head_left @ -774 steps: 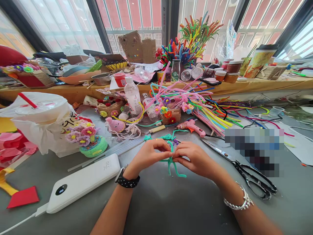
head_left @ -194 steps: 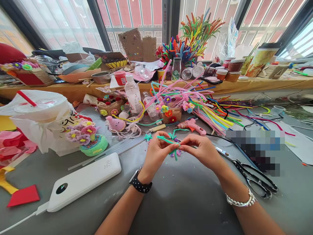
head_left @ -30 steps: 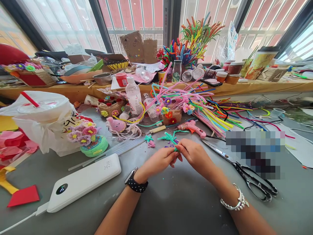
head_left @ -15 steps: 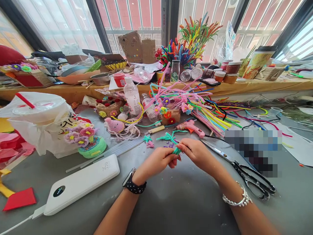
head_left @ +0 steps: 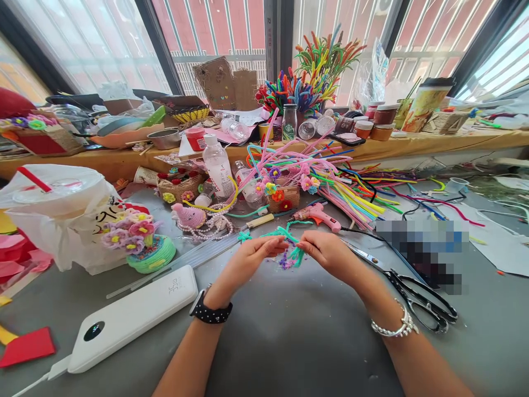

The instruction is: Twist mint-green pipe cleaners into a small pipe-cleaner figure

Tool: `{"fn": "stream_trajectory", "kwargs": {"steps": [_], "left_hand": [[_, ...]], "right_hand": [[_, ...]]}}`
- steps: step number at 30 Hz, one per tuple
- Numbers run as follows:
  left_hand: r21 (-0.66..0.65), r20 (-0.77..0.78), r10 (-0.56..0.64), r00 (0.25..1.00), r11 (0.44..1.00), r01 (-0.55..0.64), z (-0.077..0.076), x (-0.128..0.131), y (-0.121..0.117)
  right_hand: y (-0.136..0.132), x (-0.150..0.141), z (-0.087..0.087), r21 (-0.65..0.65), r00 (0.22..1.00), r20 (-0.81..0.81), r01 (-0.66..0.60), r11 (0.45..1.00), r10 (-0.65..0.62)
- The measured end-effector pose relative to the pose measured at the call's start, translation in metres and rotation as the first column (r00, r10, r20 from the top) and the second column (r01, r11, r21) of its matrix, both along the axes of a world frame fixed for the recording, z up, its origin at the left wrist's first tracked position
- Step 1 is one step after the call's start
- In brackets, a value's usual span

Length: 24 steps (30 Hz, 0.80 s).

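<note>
Between the thumb and fingers of my right hand [head_left: 330, 252] is a bent piece of green pipe cleaner [head_left: 296, 256], its strands hanging below the fingertips. My left hand [head_left: 253, 255] is just left of it, fingers stretched out and apart from the piece. Purple and pink scraps [head_left: 286, 262] lie on the table under the fingertips. Behind the hands rests a pink hot glue gun [head_left: 321, 215]. A small green star-like piece [head_left: 244, 236] lies beyond my left hand.
Large black-handled scissors [head_left: 421, 300] lie right of my right hand. A white power bank [head_left: 136, 317] and a crocheted flower pot [head_left: 151, 253] are at left. Loose pipe cleaners [head_left: 347, 198], bottles and a bagged drink cup [head_left: 61, 215] stand farther back.
My left hand has let go of the green pipe cleaner and drawn off to the left with its fingers straightened. My right hand keeps its pinch on it.
</note>
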State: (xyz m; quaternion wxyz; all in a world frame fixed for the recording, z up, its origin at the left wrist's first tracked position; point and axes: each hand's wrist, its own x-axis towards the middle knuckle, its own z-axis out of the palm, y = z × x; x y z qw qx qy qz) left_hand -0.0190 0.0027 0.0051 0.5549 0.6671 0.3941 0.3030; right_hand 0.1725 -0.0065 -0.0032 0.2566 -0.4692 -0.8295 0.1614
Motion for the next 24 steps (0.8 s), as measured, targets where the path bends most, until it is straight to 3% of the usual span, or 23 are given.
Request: {"fn": "stream_trajectory", "kwargs": {"steps": [4,11,16,20,24], "left_hand": [[0.143,-0.134,-0.023,0.991,0.989,0.042,-0.003,0.011,-0.007],[0.026,-0.122,-0.002,0.993,1.000,0.005,-0.014,0.024,-0.012],[0.222,-0.163,0.068,0.984,0.975,-0.031,-0.013,0.026,-0.013],[0.311,-0.221,0.088,0.971,0.950,-0.016,-0.010,0.024,-0.011],[0.240,-0.145,0.148,0.978,0.965,-0.111,-0.005,0.020,-0.010]], "right_hand": [[-0.004,-0.007,-0.002,0.022,1.000,0.006,-0.004,1.000,0.004],[-0.003,-0.013,-0.004,-0.004,0.998,-0.056,0.030,1.000,-0.030],[0.000,-0.016,-0.004,-0.112,0.975,-0.205,0.060,0.992,-0.082],[0.002,-0.014,-0.003,-0.125,0.969,-0.241,0.029,0.992,-0.059],[0.002,-0.010,-0.001,-0.078,0.971,-0.226,0.065,0.995,-0.081]]}}
